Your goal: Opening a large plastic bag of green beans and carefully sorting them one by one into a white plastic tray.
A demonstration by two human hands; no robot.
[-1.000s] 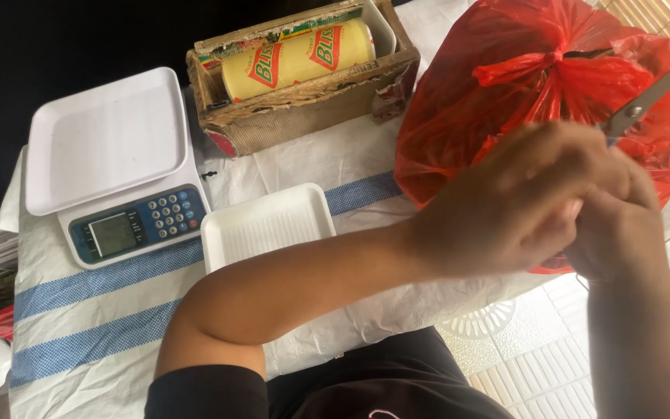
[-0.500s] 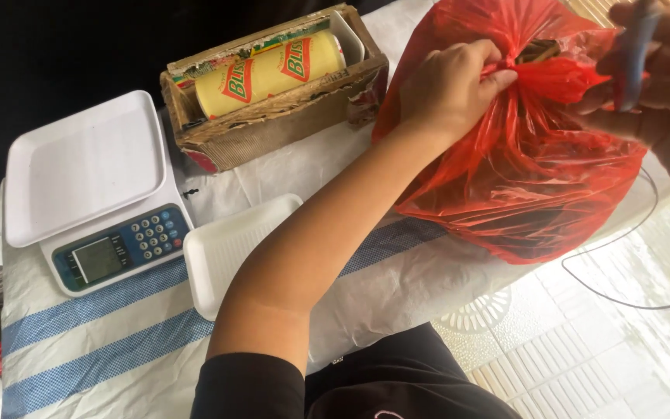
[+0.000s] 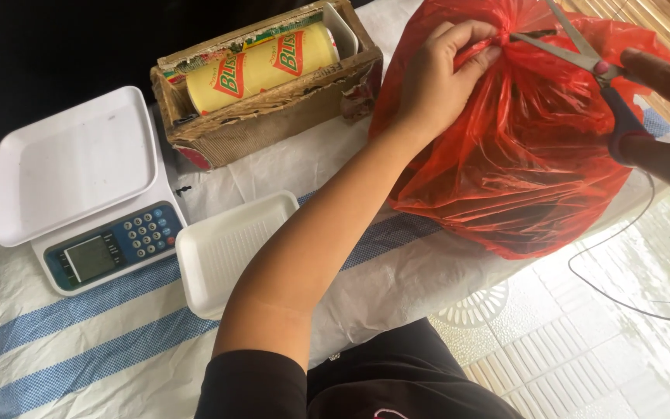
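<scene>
- Take the red plastic bag [image 3: 521,155] as your landmark: it sits full and rounded on the striped table cover [image 3: 79,341], at the end nearest the tiled floor, well apart from the weighing scale [image 3: 79,194].
- Your left hand [image 3: 443,74] is closed on the bag's gathered neck [image 3: 490,43] at the top of the bag, thumb and fingers pinching the twisted plastic.
- Your right hand [image 3: 661,116] comes in from the far side of the bag, fingers through the dark handles of the scissors [image 3: 583,58].
- The scissors' long axis runs across the top of the bag, from your right hand toward your left. The blades stand apart, their tips right at the pinched neck, just beside your left fingertips.
- So the neck lies between your two hands: the left is on it, the right meets it only through the blades.
- I judge the cut line sits very close to your left fingers, so mind that gap.
- Beside the bag, on the scale's side, lies a cardboard box [image 3: 273,116] with a yellow roll [image 3: 265,66] in it; a white foam tray [image 3: 226,248] sits nearer you, partly under your left forearm.
</scene>
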